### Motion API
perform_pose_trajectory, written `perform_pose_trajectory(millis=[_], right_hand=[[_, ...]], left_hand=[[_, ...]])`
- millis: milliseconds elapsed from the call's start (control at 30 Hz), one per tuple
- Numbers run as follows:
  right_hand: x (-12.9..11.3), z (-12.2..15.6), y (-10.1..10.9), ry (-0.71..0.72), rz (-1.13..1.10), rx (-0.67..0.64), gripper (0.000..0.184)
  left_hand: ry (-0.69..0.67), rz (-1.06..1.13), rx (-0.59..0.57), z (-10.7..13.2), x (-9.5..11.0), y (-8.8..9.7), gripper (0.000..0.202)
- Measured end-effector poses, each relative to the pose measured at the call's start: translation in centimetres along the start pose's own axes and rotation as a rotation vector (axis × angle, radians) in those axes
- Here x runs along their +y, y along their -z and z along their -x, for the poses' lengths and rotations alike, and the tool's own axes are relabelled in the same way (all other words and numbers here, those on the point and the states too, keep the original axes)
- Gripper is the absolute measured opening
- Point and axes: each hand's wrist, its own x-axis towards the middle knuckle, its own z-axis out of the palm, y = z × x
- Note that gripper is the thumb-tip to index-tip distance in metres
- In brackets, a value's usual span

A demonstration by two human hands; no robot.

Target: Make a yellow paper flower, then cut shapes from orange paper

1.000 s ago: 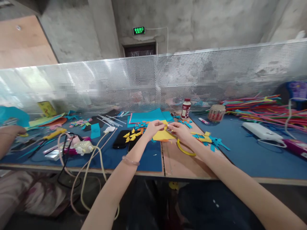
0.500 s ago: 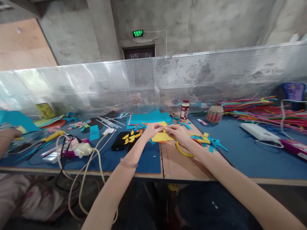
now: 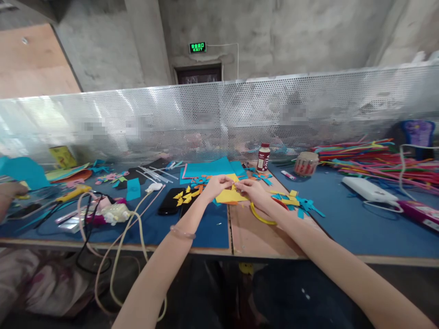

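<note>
Two hands meet over the worktop, left hand and right hand both pinching a small yellow paper piece, which looks light, floppy and easily creased, so best held by its edges.

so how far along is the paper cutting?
Done: small yellow cut paper shapes lie on a black phone. In hand: left hand and right hand pinch the yellow paper sheet. Left: most of that sheet looks uncut; the blue paper sheets too.
</note>
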Motion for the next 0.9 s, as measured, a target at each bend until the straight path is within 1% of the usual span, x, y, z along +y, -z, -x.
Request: perform_pose_trajectory(millis=[367, 500, 733, 800, 900], right_hand=[[0.1, 0.2, -0.5, 0.008, 0.013, 0.012, 0.041], [0.0, 0.3, -0.6, 0.019, 0.005, 0.036, 0.04], [0.2, 0.3, -0.8, 0.029, -0.057, 0.125, 0.038], [0.3, 0.2, -0.7, 0.028, -0.056, 0.127, 0.039], [0.5, -0.2, -0.3, 0.016, -0.027, 0.097, 0.043]], left_hand=[[0.052, 0.056, -0.021, 0.3, 0.3, 0.0, 0.025], [0.085, 0.071, -0.027, 0.4, 0.5, -0.1, 0.025], [0.121, 0.086, -0.039, 0.2, -0.3, -0.9, 0.029], [0.116, 0.089, -0.033, 0.2, -0.5, -1.0, 0.032], [0.104, 0.083, 0.001, 0.1, -0.7, -0.9, 0.027]])
